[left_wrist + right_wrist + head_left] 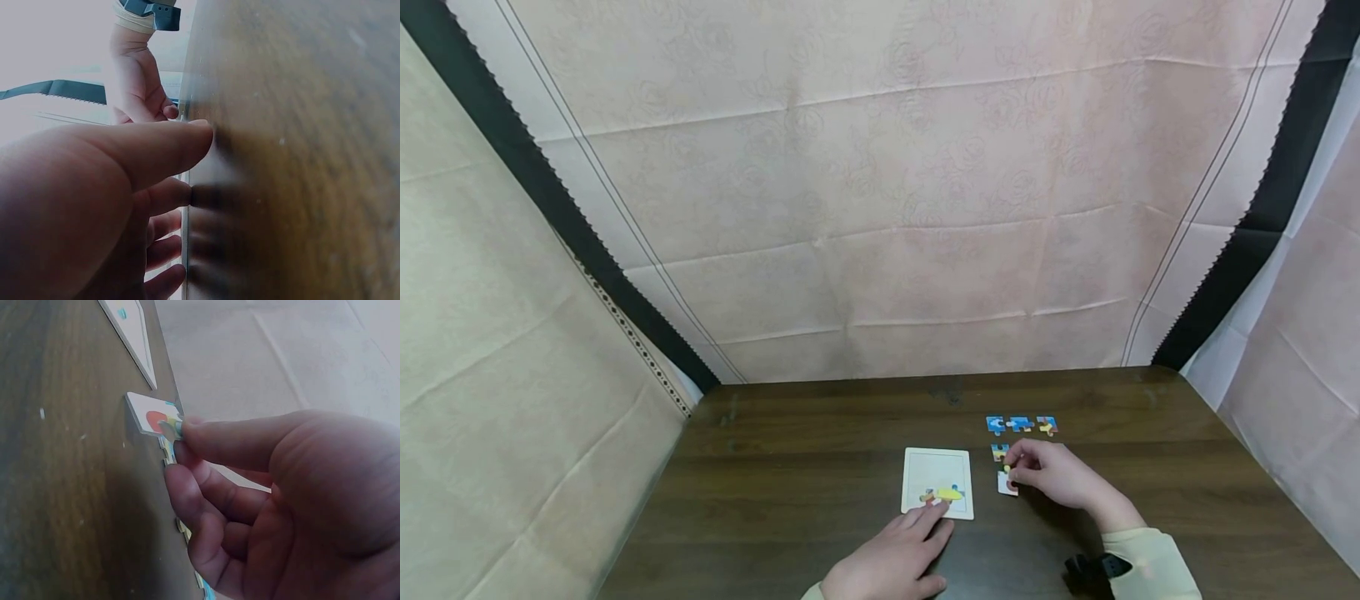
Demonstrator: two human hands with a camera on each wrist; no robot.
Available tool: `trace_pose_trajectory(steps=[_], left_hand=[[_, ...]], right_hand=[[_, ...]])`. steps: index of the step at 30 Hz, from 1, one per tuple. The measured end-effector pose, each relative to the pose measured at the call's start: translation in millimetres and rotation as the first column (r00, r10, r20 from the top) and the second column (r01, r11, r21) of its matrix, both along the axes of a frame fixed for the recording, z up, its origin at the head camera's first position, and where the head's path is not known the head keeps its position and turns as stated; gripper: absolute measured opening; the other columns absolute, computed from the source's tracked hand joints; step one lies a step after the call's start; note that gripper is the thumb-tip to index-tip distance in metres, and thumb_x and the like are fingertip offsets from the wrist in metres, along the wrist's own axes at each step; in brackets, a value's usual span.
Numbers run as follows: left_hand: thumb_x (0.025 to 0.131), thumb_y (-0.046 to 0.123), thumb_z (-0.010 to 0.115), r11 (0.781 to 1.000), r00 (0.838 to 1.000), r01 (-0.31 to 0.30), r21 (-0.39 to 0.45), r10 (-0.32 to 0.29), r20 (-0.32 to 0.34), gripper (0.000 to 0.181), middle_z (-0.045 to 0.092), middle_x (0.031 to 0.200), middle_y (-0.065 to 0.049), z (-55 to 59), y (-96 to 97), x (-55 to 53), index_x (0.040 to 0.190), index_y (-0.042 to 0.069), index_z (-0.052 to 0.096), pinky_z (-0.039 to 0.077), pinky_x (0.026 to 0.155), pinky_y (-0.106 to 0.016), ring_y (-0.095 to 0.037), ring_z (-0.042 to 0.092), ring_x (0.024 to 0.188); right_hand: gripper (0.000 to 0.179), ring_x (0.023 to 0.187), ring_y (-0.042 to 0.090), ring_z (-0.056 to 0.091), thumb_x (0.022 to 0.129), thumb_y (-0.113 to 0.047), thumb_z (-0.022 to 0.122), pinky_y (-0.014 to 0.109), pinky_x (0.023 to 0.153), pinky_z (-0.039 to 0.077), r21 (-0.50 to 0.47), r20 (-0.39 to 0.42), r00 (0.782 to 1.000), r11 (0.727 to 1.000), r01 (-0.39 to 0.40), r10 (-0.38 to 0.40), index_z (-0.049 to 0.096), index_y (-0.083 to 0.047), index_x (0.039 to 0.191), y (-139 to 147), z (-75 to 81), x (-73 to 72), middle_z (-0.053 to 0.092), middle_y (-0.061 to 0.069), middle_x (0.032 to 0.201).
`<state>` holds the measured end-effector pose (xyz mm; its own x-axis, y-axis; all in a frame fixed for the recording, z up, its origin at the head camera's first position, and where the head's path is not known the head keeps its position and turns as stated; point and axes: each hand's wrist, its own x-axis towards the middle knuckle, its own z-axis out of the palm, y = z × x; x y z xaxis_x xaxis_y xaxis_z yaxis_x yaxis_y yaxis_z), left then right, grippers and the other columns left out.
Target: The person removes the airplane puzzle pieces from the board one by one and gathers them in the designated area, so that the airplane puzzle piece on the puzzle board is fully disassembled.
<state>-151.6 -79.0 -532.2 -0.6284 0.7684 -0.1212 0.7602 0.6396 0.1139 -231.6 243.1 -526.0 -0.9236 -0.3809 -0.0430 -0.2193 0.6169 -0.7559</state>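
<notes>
A white puzzle board (937, 467) with a thin inner outline lies on the brown table, and a few joined pieces (943, 493) with a yellow shape sit in its lower part. The fingers of my left hand (898, 554), fairly straight, rest on the board's near edge. To the right of the board, my right hand (1051, 475) pinches a puzzle piece (147, 411) between thumb and fingertips. That piece is mostly white, with a red patch and some yellow; the thumb hides part of it.
Three blue puzzle pieces (1020, 424) lie in a row beyond the right hand. Another piece (999, 452) lies nearer, just left of its fingertips. Pale cloth (880, 208) hangs behind the table (775, 467) and at both sides.
</notes>
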Motion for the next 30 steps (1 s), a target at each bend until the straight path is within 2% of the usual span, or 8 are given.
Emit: trace_pose_trajectory(steps=[18,25,30], left_hand=[[0.108,0.051,0.059,1.0,1.0,-0.018,-0.006,0.018,0.017,0.065,0.031,0.173,-0.003,-1.4,0.4,-0.9,0.161,0.016,0.049,0.038,0.119,-0.033,-0.018,0.031,0.157],[0.107,0.051,0.059,1.0,0.999,-0.022,-0.008,0.022,0.024,0.065,0.031,0.173,-0.002,-0.7,0.7,-1.2,0.162,0.016,0.049,0.038,0.119,-0.033,-0.017,0.031,0.158],[0.107,0.051,0.06,1.0,0.999,-0.025,-0.007,0.025,0.033,0.065,0.031,0.173,-0.002,-0.5,0.7,-1.1,0.162,0.016,0.049,0.038,0.119,-0.033,-0.017,0.031,0.158]], right_hand=[[0.009,0.077,0.018,0.057,0.098,-0.011,0.076,0.033,0.07,0.047,0.058,-0.026,0.999,0.998,0.04,-0.038,0.073,-0.01,0.107,-1.7,-3.1,0.0,0.065,-0.004,0.085],[0.025,0.076,0.016,0.058,0.09,-0.018,0.088,0.03,0.069,0.048,0.069,-0.032,0.999,0.997,0.024,-0.022,0.072,-0.008,0.105,-2.2,-3.2,0.4,0.065,-0.004,0.084],[0.031,0.079,0.016,0.057,0.082,-0.017,0.094,0.034,0.073,0.048,0.099,-0.025,0.999,0.995,0.023,-0.02,0.071,-0.008,0.102,-5.0,-2.5,1.3,0.065,-0.002,0.086]])
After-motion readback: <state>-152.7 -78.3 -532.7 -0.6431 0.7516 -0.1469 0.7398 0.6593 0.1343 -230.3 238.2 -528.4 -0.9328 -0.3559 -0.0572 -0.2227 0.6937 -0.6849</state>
